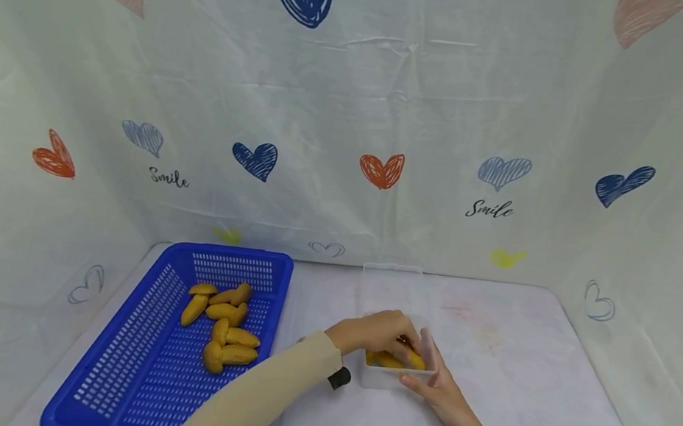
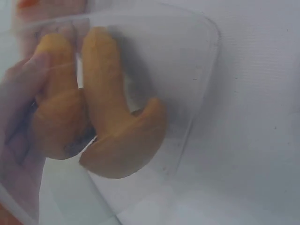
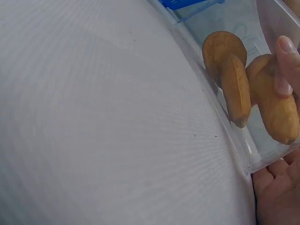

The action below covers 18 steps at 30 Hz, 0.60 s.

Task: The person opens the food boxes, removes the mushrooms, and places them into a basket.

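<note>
My left hand (image 1: 379,332) reaches down into a clear plastic box (image 1: 378,379) and pinches a yellow-brown mushroom (image 2: 61,117) there. Beside it in the box lies a second mushroom (image 2: 112,126), its cap and stem both visible through the wall in the left wrist view. At the box's right side, my right hand (image 1: 446,401) grips the wall, thumb at the front. Fingertips (image 3: 287,47) touch one of the two mushrooms in the right wrist view. The clear lid (image 1: 389,291) is raised at the back of the box.
A blue plastic basket (image 1: 135,389) with slotted walls stands on the left of the white-covered table (image 1: 521,390). Several mushrooms (image 1: 237,355) lie in its right half. A pale curtain (image 1: 334,93) printed with hearts hangs behind and at both sides.
</note>
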Available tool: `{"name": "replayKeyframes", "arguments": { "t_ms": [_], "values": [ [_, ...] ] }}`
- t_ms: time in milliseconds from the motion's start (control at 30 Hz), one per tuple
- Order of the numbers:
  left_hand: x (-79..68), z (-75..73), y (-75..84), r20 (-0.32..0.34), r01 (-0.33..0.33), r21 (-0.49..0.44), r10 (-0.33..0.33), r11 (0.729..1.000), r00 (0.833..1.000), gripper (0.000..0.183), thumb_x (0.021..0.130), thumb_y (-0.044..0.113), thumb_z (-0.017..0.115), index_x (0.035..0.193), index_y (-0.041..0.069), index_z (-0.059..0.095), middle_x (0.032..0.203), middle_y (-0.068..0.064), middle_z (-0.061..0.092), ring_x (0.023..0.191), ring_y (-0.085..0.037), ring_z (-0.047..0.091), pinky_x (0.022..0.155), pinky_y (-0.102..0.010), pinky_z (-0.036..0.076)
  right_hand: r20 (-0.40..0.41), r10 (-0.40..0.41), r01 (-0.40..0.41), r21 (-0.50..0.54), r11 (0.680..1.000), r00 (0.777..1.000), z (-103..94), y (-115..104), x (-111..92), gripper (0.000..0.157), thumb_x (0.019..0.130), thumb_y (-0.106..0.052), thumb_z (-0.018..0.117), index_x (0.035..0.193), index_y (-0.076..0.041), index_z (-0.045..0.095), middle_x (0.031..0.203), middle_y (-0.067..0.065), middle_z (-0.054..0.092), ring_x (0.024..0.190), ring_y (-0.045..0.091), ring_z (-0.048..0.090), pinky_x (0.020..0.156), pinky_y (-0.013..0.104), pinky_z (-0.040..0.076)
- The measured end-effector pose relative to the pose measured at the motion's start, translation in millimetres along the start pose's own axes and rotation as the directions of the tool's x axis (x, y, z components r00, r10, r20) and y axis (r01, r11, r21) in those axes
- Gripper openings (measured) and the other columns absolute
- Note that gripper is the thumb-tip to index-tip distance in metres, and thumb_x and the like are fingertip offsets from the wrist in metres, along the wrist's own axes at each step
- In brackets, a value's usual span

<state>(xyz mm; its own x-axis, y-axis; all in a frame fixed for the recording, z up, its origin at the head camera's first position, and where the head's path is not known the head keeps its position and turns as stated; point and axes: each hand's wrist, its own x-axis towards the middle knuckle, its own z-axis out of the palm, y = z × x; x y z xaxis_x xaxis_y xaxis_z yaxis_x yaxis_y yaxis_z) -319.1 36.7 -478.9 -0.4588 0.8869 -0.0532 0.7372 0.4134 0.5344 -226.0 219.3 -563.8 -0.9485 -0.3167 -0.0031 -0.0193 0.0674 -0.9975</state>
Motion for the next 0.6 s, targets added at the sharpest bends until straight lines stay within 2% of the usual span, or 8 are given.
{"name": "replayKeyframes", "arguments": {
  "t_ms": [100, 233, 400, 600],
  "values": [
    [-2.5, -6.3, 4.1, -0.010, 0.008, -0.046, -0.008, 0.999, 1.000, 0.023, 0.089, 0.011, 0.073, 0.111, 0.005, 0.076, 0.103, 0.003, 0.074, 0.089, 0.002, 0.063, 0.082, -0.010, 0.048, -0.001, -0.009, 0.009, -0.018, 1.000, 1.000, -0.1, 0.1, -0.2, 0.098, 0.096, -0.015, 0.068, 0.161, -0.023, -0.005, 0.166, 0.009, -0.009, 0.149, 0.038, -0.007, 0.112, 0.070, 0.011],
    [-6.6, -16.0, 8.5, -0.045, 0.010, -0.130, -0.016, 0.991, 0.999, 0.022, 0.090, 0.010, 0.072, 0.111, 0.003, 0.076, 0.101, 0.002, 0.074, 0.084, 0.003, 0.063, 0.079, -0.010, 0.049, -0.010, -0.012, 0.012, -0.025, 1.000, 1.000, -0.7, 0.8, 0.6, 0.098, 0.096, -0.014, 0.068, 0.161, -0.021, -0.004, 0.166, 0.009, -0.010, 0.149, 0.039, -0.007, 0.112, 0.070, 0.008],
    [-14.0, -25.9, 8.9, -0.095, 0.030, -0.243, -0.055, 0.969, 0.994, 0.024, 0.091, 0.012, 0.072, 0.114, 0.004, 0.075, 0.104, 0.003, 0.074, 0.082, 0.001, 0.062, 0.076, -0.014, 0.052, -0.029, -0.011, 0.010, -0.039, 0.999, 1.000, -0.1, 1.2, 2.0, 0.098, 0.095, -0.016, 0.070, 0.162, -0.019, -0.002, 0.166, 0.010, -0.008, 0.149, 0.038, -0.009, 0.112, 0.070, 0.000],
    [-28.5, -37.6, 9.4, -0.101, 0.043, -0.329, -0.081, 0.943, 0.992, 0.024, 0.093, 0.013, 0.071, 0.115, 0.005, 0.075, 0.103, 0.002, 0.073, 0.082, -0.002, 0.064, 0.076, -0.018, 0.054, -0.045, -0.008, 0.005, -0.061, 0.998, 0.999, 1.8, -0.3, 2.0, 0.098, 0.094, -0.015, 0.071, 0.161, -0.014, 0.000, 0.166, 0.012, -0.005, 0.149, 0.037, -0.009, 0.111, 0.071, -0.002]
  ]
}}
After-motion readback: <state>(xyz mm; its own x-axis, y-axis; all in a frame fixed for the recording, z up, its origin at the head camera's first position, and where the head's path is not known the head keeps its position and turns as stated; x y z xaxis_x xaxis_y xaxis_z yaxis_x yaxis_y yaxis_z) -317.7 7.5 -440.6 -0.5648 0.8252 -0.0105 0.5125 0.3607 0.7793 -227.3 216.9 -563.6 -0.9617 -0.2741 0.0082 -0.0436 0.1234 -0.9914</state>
